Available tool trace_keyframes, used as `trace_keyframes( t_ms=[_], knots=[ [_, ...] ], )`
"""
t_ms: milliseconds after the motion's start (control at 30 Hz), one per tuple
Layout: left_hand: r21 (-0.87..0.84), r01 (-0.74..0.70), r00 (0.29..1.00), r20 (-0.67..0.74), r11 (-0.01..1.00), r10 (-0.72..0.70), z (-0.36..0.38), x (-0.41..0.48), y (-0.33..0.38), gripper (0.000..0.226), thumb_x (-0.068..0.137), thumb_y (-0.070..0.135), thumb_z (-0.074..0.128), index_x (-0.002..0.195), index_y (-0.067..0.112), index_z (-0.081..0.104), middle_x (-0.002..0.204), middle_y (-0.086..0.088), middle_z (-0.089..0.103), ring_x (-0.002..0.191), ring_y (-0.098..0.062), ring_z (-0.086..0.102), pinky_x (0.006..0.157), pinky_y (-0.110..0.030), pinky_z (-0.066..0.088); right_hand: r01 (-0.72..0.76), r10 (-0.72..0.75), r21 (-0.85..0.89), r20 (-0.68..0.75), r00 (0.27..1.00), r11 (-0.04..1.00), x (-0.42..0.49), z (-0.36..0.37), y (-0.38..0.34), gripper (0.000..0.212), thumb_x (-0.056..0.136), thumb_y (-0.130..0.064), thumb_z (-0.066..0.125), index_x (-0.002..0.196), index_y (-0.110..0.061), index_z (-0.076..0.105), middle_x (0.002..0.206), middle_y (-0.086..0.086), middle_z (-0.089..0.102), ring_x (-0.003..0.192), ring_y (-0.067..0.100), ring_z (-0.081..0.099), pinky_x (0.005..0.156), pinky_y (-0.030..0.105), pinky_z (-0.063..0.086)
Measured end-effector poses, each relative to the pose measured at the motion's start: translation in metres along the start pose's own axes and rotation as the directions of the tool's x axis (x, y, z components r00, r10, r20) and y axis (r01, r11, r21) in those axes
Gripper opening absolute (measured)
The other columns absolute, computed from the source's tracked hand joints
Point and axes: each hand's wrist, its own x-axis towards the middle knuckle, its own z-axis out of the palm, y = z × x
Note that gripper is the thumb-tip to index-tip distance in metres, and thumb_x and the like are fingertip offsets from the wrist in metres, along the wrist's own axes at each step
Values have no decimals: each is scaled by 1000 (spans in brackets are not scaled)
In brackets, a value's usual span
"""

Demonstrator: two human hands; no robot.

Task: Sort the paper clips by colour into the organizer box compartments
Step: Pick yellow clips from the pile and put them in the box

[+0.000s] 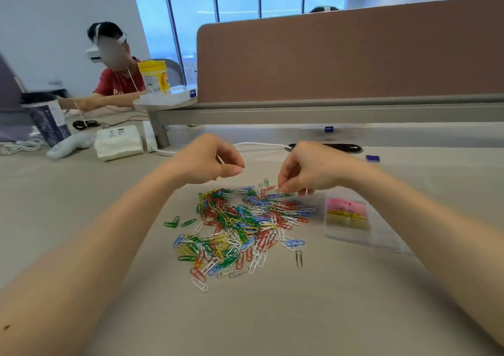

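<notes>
At 1 o'clock on the paper-clip pile (245, 224): right hand (308, 170) reaches down, thumb and forefinger tips closed on a clip (285, 193) at the pile's rim. Colour is blurred, possibly green. Clip's long axis runs roughly 9-to-3.

Left hand (210, 162) hovers at the pile's 11 o'clock, fingers curled, thumb pressed against forefinger. Cannot tell whether it holds anything.

Organizer box (349, 237) lies at 3 o'clock from the pile, just beside it, with pink and yellow contents showing in two compartments.

Judgement: right hand is nearer the box, so the carry runs toward 4 o'clock from the pinch.
</notes>
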Motion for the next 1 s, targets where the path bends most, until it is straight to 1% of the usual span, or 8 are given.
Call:
trace_keyframes(
  t_ms=[100, 167, 267, 367, 467, 667, 833, 1000],
  knots=[
    [145, 118, 993, 3, 982, -119, -12, -17, -28, 9, 86, 23, 73, 95, 23, 76, 90, 9, 71, 71, 3, 59, 55, -5, 40, 60, -60, -8, -5, 998, 998, 19, 18, -19, 6, 85, -25, 75, 89, -20, 77, 78, -7, 74, 62, 6, 67, 56, 20, 53],
    [239, 173, 983, 26, 956, -184, -11, -28, -45, 14, 87, 25, 72, 101, 23, 74, 97, 9, 70, 73, 6, 57, 55, -3, 39, 109, -110, -54, -15, 994, 993, 33, 28, -31, 12, 85, -29, 74, 93, -22, 78, 84, -9, 74, 73, 7, 67, 67, 24, 55],
    [242, 216, 976, -20, 946, -218, -2, -38, -64, 21, 90, 27, 67, 111, 24, 70, 106, 6, 69, 77, 1, 57, 60, -6, 35, 157, -159, -85, -23, 987, 984, 50, 44, -45, 17, 86, -31, 73, 99, -21, 78, 94, -7, 74, 83, 8, 64, 80, 29, 53],
    [209, 241, 970, -87, 948, -228, 10, -38, -71, 27, 91, 36, 64, 115, 25, 68, 104, 5, 67, 84, -7, 57, 68, -18, 39, 174, -178, -93, -32, 984, 980, 66, 55, -52, 15, 86, -28, 73, 98, -21, 78, 95, -4, 74, 83, 9, 62, 78, 27, 49],
    [202, 255, 967, -80, 946, -243, 18, -32, -73, 29, 88, 42, 66, 112, 26, 71, 99, 5, 69, 87, -10, 60, 74, -23, 41, 173, -179, -112, -51, 982, 979, 82, 60, -55, 18, 87, -29, 72, 102, -21, 77, 97, -3, 73, 85, 12, 61, 75, 25, 44],
    [174, 260, 963, -116, 950, -243, 19, -29, -72, 10, 89, 22, 69, 93, 21, 77, 86, 7, 68, 74, -4, 57, 73, -22, 41, 170, -178, -122, -52, 983, 978, 106, 69, -58, 28, 87, -31, 72, 113, -20, 73, 104, 1, 70, 86, 14, 57, 79, 26, 43],
    [154, 257, 964, -112, 954, -242, 19, -32, -73, 8, 88, 18, 68, 82, 21, 73, 78, 10, 66, 66, 2, 54, 64, -15, 40, 192, -194, -128, 3, 981, 973, 110, 74, -65, 14, 83, -25, 75, 97, -22, 78, 80, -7, 63, 84, 14, 61, 74, 26, 44],
    [114, 261, 959, -145, 959, -244, 17, -35, -75, 13, 87, 16, 68, 77, 24, 69, 76, 10, 66, 65, 3, 55, 54, -7, 36, 196, -200, -109, -23, 980, 975, 105, 73, -67, 3, 80, -22, 79, 82, -22, 78, 76, -6, 67, 79, 13, 64, 73, 29, 51]
  ],
)
